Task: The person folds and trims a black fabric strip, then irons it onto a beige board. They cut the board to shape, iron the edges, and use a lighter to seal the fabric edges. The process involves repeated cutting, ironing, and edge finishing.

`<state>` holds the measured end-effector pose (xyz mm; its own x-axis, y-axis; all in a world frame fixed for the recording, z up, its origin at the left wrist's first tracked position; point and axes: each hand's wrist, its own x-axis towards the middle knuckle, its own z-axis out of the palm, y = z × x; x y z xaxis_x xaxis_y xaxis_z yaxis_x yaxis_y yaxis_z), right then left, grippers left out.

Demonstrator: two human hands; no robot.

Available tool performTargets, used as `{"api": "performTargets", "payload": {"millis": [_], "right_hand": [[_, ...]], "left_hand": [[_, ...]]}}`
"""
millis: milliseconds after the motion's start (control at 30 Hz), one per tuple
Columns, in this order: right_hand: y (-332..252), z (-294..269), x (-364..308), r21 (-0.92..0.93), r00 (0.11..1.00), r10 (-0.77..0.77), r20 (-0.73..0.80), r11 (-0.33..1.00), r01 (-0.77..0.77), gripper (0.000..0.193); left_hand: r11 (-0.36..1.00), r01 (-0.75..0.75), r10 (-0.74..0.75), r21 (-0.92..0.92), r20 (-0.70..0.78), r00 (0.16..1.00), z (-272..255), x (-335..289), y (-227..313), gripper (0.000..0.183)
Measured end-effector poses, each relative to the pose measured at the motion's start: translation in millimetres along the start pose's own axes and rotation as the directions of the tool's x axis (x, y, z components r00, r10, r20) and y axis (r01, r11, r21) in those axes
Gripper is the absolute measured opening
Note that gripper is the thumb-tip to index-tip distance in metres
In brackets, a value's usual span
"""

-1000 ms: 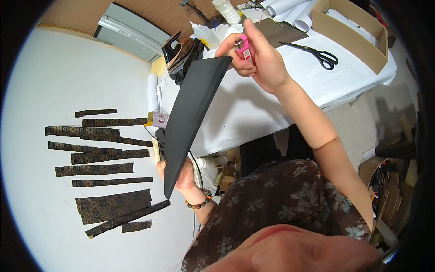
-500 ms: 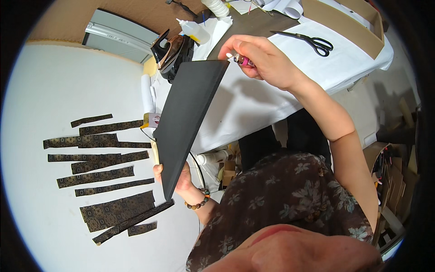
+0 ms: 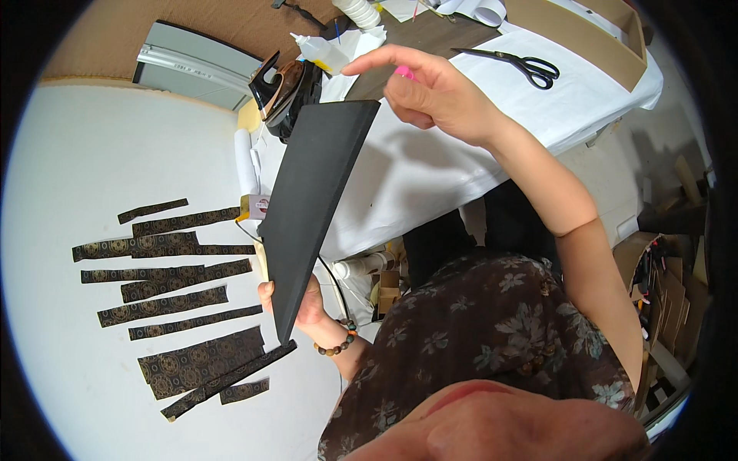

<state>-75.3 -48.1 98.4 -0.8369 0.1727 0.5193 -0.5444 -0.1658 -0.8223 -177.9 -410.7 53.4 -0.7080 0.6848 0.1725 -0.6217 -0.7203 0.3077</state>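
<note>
A flat black panel (image 3: 311, 177) with tapering sides stands tilted before me. My left hand (image 3: 309, 306) grips its lower end, thumb on the left edge and fingers behind, partly hidden by it. Beyond the upper right corner, and apart from it, is my right hand (image 3: 446, 96). Its index finger reaches out to the left while the other fingers curl around a pink lighter (image 3: 405, 72), of which only the pink end shows.
Left, dark patterned fabric strips (image 3: 204, 361) lie on a white surface. Behind the panel stand a clothes iron (image 3: 288, 96) and a squeeze bottle (image 3: 319, 52). Black scissors (image 3: 523, 67) and a long cardboard box (image 3: 584, 38) rest on the white-covered table (image 3: 430, 180).
My right hand has drawn slightly away from the panel's corner, its index finger now extended. The lighter has turned in the hand, its metal top now out of sight. The left hand keeps its grip.
</note>
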Motion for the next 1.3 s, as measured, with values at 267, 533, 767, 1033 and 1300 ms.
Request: {"api": "performTargets", "payload": {"millis": [267,533,767,1033,1300], "right_hand": [[38.5,1.5,17.3,0.211,0.964,-0.265,0.019,0.944,0.255,0.036],[32.7,15.2,30.0,0.252,0.943,-0.329,-0.049,0.91,0.33,0.033],[38.8,10.6,30.0,-0.01,0.908,-0.14,-0.396,0.989,0.148,0.06],[29.6,86.3,-32.1,0.15,0.845,0.533,-0.043,0.839,-0.522,0.062],[28.3,107.6,-22.7,0.206,0.854,0.515,-0.071,0.845,-0.493,0.056]], "left_hand": [[0.995,0.028,-0.044,-0.093,-0.183,0.982,12.8,4.7,-8.2,0.024],[0.973,0.007,-0.046,-0.229,-0.165,0.985,5.5,3.8,-8.0,0.029],[0.959,-0.273,0.282,0.084,-0.131,0.951,45.3,47.6,-51.0,0.063],[0.795,-0.455,0.53,0.4,-0.094,0.843,70.4,91.6,-77.5,0.044],[0.663,-0.522,0.66,0.537,-0.089,0.746,72.6,92.1,-82.4,0.023]]}}
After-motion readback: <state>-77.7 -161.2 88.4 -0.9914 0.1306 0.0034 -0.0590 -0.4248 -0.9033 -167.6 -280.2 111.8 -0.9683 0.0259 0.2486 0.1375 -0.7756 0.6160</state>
